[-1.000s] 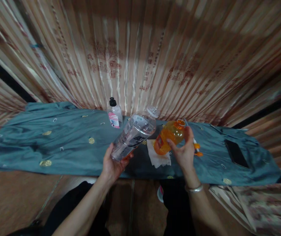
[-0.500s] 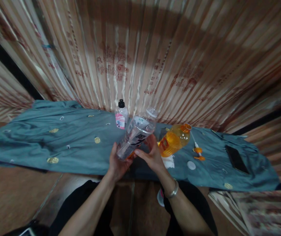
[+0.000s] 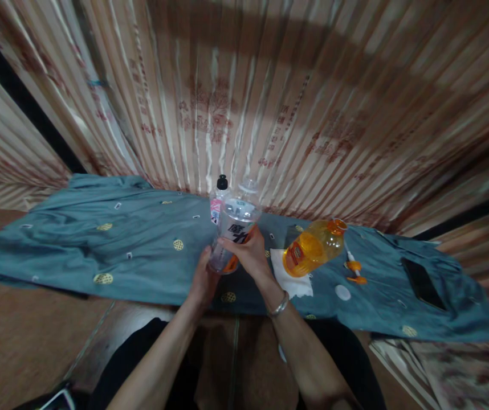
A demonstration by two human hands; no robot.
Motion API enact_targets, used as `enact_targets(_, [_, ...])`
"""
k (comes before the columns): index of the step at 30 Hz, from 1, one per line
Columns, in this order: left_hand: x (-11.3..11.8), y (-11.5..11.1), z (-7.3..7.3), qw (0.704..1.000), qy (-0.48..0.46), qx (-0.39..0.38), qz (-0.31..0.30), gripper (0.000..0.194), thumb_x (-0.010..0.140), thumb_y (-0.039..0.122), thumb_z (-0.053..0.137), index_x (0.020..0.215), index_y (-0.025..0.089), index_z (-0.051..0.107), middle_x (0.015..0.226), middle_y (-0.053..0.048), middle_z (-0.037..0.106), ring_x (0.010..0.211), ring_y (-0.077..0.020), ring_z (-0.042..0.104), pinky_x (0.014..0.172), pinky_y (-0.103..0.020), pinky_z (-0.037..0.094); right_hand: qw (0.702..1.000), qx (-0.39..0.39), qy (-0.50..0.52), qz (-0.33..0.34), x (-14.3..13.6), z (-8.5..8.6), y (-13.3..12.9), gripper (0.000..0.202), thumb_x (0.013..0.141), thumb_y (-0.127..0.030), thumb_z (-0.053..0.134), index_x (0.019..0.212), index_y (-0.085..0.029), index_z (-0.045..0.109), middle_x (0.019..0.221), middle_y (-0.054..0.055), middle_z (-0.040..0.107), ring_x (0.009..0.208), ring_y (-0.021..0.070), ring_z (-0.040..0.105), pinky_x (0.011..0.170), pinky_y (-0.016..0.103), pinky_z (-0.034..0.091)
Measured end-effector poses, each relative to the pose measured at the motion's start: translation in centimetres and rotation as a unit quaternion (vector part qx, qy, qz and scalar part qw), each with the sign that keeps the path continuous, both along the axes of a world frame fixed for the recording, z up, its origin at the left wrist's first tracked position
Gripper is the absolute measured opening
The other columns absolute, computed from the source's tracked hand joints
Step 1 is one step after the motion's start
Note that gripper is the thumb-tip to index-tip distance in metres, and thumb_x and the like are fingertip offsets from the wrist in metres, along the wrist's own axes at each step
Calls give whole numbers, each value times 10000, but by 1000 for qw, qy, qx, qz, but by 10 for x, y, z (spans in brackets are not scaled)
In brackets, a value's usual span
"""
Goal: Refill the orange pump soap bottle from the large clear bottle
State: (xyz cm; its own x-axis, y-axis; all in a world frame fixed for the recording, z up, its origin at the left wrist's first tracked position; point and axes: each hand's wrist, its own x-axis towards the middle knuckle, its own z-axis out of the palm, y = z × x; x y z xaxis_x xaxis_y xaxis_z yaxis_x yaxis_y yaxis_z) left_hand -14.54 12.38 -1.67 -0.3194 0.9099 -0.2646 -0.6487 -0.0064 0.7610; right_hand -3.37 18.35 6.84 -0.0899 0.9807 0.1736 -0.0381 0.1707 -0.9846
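A large clear plastic bottle [image 3: 233, 228] with dark printing on its label is held between my two hands, its neck leaning slightly right and away from me. My left hand [image 3: 205, 280] is closed round its lower left side. Higher up on the right, my right hand [image 3: 248, 250] grips the bottle with the thumb across its front. Just behind it stands a small bottle [image 3: 216, 208] with a black cap and pink label, partly covered. To the right, an amber bottle [image 3: 310, 250] with an open neck and orange liquid stands near a white tissue [image 3: 289, 279].
An orange pump head [image 3: 355, 272] with a white stem lies right of the amber bottle. A white round cap [image 3: 342, 292] and a dark phone [image 3: 423, 283] rest on the teal patterned cloth [image 3: 150, 250]. A pleated curtain [image 3: 248, 102] hangs close behind.
The clear bottle has swung more upright, and my right hand has shifted left along with it. The view has turned slightly left, so the other things appear further right.
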Motion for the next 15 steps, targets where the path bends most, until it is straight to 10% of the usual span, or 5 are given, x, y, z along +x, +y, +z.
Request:
enact_targets(6, [-18,1,-20,983,165,26,81,574,1004,356,860,1537,233,685,1741,-157,582,1599,-412,563,1321,-706,473,993,-5,-113,-23,-18,-16,13,756,593,-501,1025,1207,-277,645,1088,36,883,1037,320,867,881,406,700])
enact_targets(15, [-8,0,-27,966,245,41,63,801,706,272,940,1459,302,668,1641,-109,675,1620,-358,575,1389,-518,426,992,13,-124,-23,-26,-39,2,995,644,-448,1064,1493,-270,576,1392,81,849,1258,308,842,1101,416,675])
